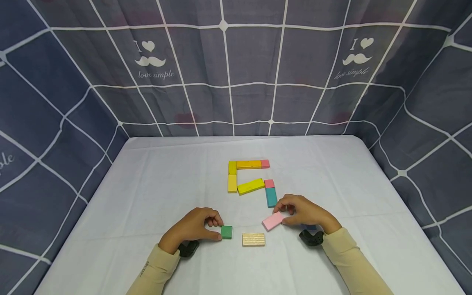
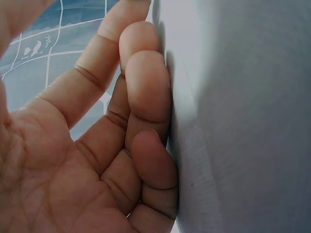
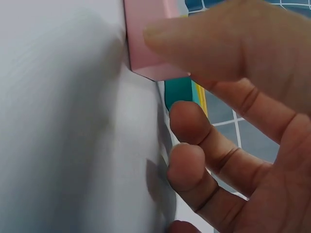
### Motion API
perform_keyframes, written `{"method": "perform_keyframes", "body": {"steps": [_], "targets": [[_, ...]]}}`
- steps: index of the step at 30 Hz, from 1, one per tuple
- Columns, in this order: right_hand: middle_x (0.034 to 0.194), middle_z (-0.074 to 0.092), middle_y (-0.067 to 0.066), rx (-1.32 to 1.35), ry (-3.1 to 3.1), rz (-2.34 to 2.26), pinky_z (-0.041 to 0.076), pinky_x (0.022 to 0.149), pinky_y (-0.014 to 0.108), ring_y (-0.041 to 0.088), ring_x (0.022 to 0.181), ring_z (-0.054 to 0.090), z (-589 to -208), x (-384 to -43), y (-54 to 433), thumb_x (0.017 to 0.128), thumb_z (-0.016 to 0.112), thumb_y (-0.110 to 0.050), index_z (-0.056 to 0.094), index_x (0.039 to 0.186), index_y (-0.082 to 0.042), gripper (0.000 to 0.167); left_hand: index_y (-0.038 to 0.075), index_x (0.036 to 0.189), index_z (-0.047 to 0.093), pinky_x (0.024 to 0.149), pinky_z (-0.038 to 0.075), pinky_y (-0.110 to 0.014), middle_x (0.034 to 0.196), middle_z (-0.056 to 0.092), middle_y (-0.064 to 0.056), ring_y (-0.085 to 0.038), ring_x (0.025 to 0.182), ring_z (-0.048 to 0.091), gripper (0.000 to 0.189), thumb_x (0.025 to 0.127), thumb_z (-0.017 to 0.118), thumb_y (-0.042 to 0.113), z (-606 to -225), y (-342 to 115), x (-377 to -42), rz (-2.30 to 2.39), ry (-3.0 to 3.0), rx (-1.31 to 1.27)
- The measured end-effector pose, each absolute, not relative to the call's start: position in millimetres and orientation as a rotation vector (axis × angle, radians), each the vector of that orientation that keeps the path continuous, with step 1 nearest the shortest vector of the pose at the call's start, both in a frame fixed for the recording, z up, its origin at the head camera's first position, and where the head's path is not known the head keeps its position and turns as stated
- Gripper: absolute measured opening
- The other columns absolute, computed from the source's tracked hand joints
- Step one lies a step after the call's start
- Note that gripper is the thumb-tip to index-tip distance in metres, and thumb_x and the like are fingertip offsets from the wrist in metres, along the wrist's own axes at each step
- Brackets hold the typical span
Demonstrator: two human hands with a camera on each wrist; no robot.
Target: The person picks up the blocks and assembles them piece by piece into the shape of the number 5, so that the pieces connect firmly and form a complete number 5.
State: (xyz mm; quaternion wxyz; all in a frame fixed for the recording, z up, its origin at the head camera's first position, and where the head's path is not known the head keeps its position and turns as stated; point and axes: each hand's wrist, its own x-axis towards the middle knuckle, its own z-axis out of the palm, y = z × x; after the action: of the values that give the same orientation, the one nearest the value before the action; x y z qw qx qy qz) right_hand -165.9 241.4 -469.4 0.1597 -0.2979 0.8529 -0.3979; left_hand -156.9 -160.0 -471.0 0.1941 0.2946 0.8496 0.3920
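Left hand pinches the green block by its left end, on the near part of the white table. Right hand holds the pink block between thumb and finger, right of the green block and set at an angle. The ribbed wooden block lies nearer than the pink block. The teal block lies farther, near the right fingertips.

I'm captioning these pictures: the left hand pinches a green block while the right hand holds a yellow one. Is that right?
Not the yellow: the right hand holds a pink block, as the head view shows. The left hand does pinch a green block.
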Motion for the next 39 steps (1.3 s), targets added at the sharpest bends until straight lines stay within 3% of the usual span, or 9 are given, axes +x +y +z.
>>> {"method": "perform_keyframes", "body": {"steps": [10, 39], "targets": [[0.093, 0.057, -0.002, -0.867, 2.434, -1.145, 0.043, 0.069, 0.023, 0.011, 0.078, 0.05, -466.6, -167.3, 233.1, 0.089, 0.085, 0.001, 0.077, 0.113, -0.007, 0.026, 0.014, 0.097, 0.077, 0.082, 0.051, -0.025, 0.093, 0.068, 0.012, -0.005, 0.086, 0.057, 0.025, 0.082, 0.096, 0.018, -470.8, -160.2, -157.1, 1.102, 2.377, 0.822], [0.087, 0.057, -0.004, -0.844, 2.507, -1.107, 0.045, 0.069, 0.024, 0.01, 0.078, 0.05, -468.1, -172.5, 226.1, 0.087, 0.087, 0.0, 0.077, 0.11, -0.008, 0.026, 0.014, 0.098, 0.077, 0.082, 0.051, -0.025, 0.093, 0.069, 0.011, -0.006, 0.086, 0.058, 0.025, 0.082, 0.096, 0.018, -470.9, -160.2, -156.8, 1.107, 2.377, 0.831]]}}
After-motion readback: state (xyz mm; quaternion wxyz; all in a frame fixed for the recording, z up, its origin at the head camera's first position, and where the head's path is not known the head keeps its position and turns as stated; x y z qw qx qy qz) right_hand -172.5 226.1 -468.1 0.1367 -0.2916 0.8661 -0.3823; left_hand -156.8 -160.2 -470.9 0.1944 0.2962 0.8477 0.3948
